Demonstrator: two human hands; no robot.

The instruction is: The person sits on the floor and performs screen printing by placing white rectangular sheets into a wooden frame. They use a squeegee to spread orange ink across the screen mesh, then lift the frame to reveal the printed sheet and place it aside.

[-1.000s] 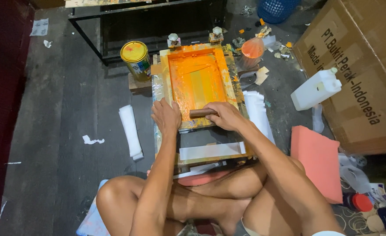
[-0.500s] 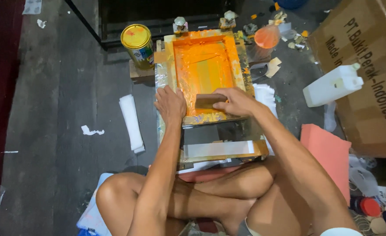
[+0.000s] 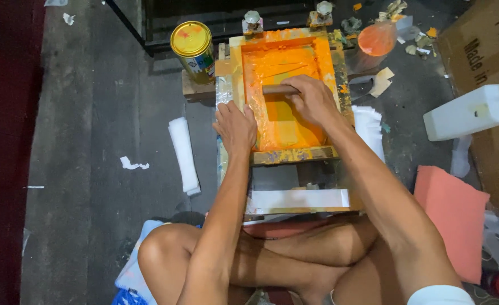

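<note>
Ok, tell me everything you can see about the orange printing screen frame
The screen frame is a rectangular wooden frame, its mesh and inner walls coated in wet-looking orange ink, the near rail crusted with paint. It lies flat on a low stand, with two clamp-like fittings at its far edge. The left hand presses on its near left corner; the right hand holds a wooden-handled squeegee on the mesh.
</note>
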